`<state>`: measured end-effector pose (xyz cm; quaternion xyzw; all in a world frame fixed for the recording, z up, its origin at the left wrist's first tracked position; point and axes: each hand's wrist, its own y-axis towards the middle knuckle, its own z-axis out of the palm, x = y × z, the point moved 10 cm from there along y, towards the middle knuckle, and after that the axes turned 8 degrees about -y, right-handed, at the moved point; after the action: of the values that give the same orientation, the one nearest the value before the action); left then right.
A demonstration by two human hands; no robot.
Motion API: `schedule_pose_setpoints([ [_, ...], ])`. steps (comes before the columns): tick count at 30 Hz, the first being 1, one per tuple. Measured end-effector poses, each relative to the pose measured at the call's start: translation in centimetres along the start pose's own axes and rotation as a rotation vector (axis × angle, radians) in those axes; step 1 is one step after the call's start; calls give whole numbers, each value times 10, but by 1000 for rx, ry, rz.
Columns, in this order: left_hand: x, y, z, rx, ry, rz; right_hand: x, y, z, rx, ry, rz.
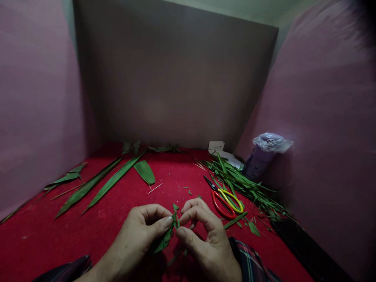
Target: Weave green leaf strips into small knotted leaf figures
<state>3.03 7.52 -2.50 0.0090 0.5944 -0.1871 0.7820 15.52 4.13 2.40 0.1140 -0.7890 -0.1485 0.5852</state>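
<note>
My left hand (141,231) pinches a folded green leaf (164,239) between thumb and index finger, low in the middle of the view. The leaf looks layered or woven, and its lower part is partly hidden by my fingers. Close by on the right, my right hand (204,237) has its thumb and fingers bent together at a narrow strip on the leaf's edge. A thin dark stem or strip shows under that hand. Scissors (225,199) with one red and one yellow handle lie beyond my right hand, blades slightly apart.
Long green leaves (117,184) lie on the red cloth (117,231) at left, with a short cut leaf (145,172) beside them. A pile of leaf strips (243,184) lies at right, before a purple container (261,156) topped with clear plastic. Walls enclose three sides.
</note>
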Motion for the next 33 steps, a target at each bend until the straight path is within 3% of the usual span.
schedule_pose_setpoints([
  [13,-5,-3,4,12,43,34,-11,4,2,16,-15,130],
  [29,4,-6,8,24,17,-46,-10,2,2,21,-62,103],
  [33,-5,-7,9,12,72,19,-9,1,1,3,-95,96],
])
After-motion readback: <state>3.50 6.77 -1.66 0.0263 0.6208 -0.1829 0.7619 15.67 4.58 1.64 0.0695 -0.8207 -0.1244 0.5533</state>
